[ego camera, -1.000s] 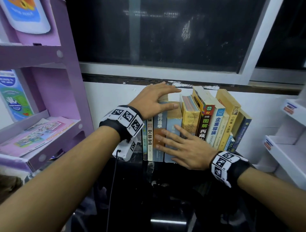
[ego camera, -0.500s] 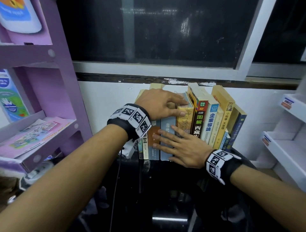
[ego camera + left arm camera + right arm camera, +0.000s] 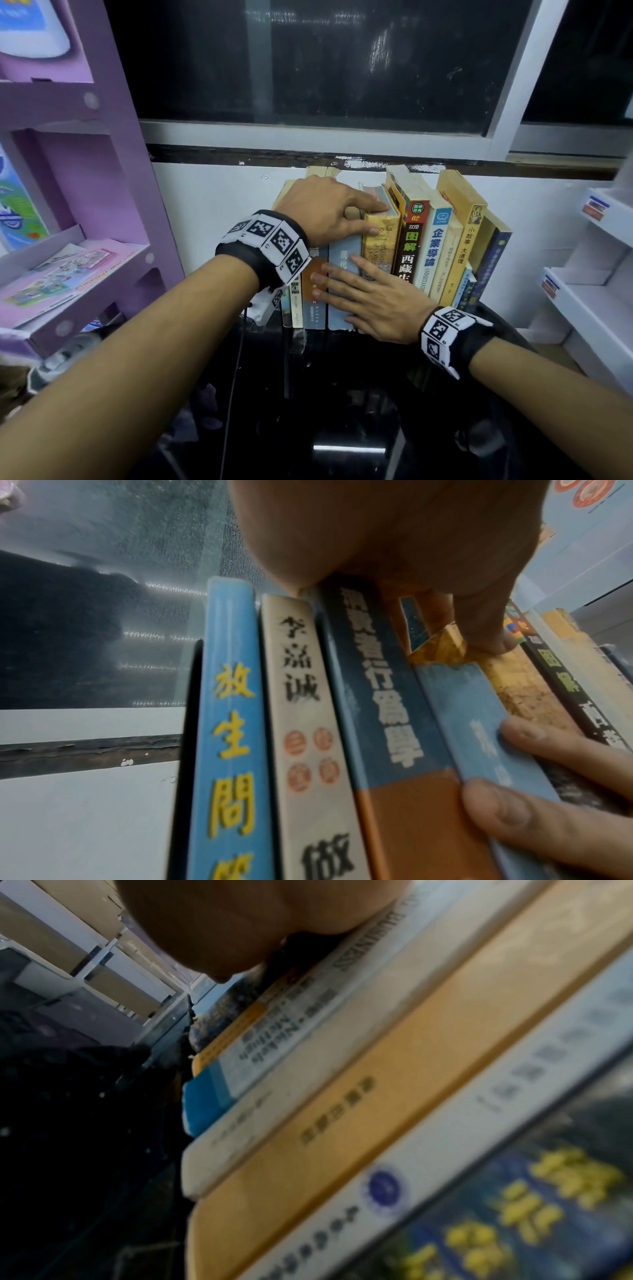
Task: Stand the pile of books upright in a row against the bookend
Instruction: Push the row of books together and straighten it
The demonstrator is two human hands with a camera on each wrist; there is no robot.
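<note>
A dark window (image 3: 342, 58) fills the upper centre of the head view, above a white wall. A purple display rack (image 3: 102, 164) with printed leaflets occupies the left edge, and white shelving (image 3: 589, 294) the right edge. The black glossy tabletop (image 3: 342, 411) spans the lower centre. At frame centre a row of books (image 3: 394, 260) stands on the tabletop with spines toward the camera; the left-hand books stand upright, those at the right end lean leftward. In the left wrist view a thin black bookend (image 3: 185, 750) stands upright against the leftmost book, a blue spine with yellow characters (image 3: 229, 737). Left hand (image 3: 329, 209), centre of frame, lies over the tops of the left-hand books, fingers extended to the right, index fingertip and thumb tip both on the top of the yellow-brown book (image 3: 380, 246); fingers not closed around anything. Right hand (image 3: 370, 301), lower centre-right, is laid flat with fingers spread and straight against the spines, fingertips on the pale blue spine (image 3: 344, 284) and the orange-and-blue spine (image 3: 317, 287). Both wrists carry black bands with white coded marker tiles (image 3: 274, 243).
</note>
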